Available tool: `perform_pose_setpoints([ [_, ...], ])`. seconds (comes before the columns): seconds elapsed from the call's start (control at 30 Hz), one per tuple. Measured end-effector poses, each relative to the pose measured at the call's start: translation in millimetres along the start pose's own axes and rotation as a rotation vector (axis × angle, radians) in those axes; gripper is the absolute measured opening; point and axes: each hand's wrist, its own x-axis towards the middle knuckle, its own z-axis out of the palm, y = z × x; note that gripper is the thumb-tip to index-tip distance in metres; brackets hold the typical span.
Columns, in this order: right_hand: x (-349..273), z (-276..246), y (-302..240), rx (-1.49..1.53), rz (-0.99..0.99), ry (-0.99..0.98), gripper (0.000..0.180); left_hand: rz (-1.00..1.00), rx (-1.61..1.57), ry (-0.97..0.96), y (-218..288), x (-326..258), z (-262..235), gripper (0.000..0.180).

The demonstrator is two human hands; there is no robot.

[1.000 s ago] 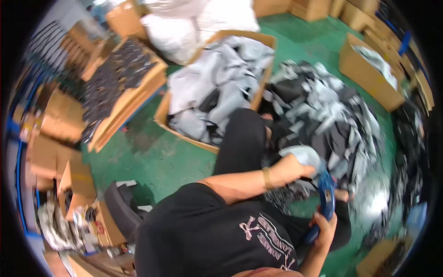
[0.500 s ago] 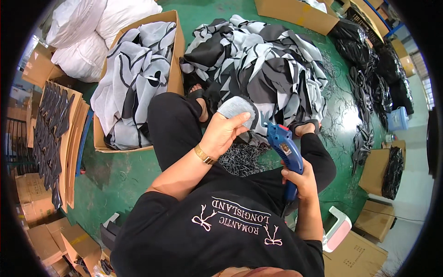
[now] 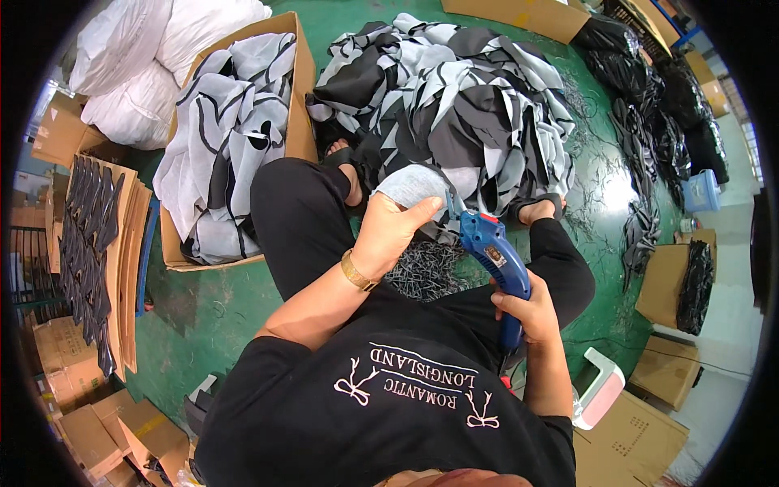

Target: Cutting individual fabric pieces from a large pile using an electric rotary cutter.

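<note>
"Glossy green floor (image 3: 195, 316) under everything, and what's on it?"

"Soft heap (image 3: 479, 122) of cloth, pale grey and charcoal, curling strips and broad flaps, right ahead of the person! Nearer, a mat of thin dark clippings (image 3: 426, 272) between the legs."

"And the hands?"

"Left hand (image 3: 385, 231) pinching a round-edged cloth piece (image 3: 410, 185), fuzzy pale grey, thumb on top, out over the clippings. Right hand (image 3: 531, 310) wrapped round a smooth blue power cutter (image 3: 497, 256), its nose at the cloth's right edge. Touching? Can't tell."

"Containers?"

"Open cardboard box (image 3: 302, 105) to the left, brimming with rumpled grey cloth (image 3: 227, 162) edged in black. Plump white sacks (image 3: 130, 105) behind it, contents hidden; shiny black bags (image 3: 617, 65) far right."
</note>
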Motion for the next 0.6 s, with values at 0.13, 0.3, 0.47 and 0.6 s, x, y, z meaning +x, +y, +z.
perform_pose_setpoints([
  [0.13,-1.6,-2.9,-0.1,0.014,-0.017,0.004,0.033,0.006,0.061,0.005,1.2,-1.4,1.7,0.013],
  [0.3,-3.4,-8.5,-7.3,-0.044,0.015,-0.013,0.036,0.093,0.24,-0.071,2.1,-0.9,-3.1,0.014],
  [0.47,-5.4,-13.4,-16.4,-0.048,0.018,-0.034,0.035,0.067,0.342,-0.14,2.7,-3.6,-8.4,0.022],
  [0.6,-1.9,-14.2,-21.7,-0.079,0.044,-0.045,0.034,0.017,0.261,-0.183,2.9,-6.0,-9.8,0.027],
])
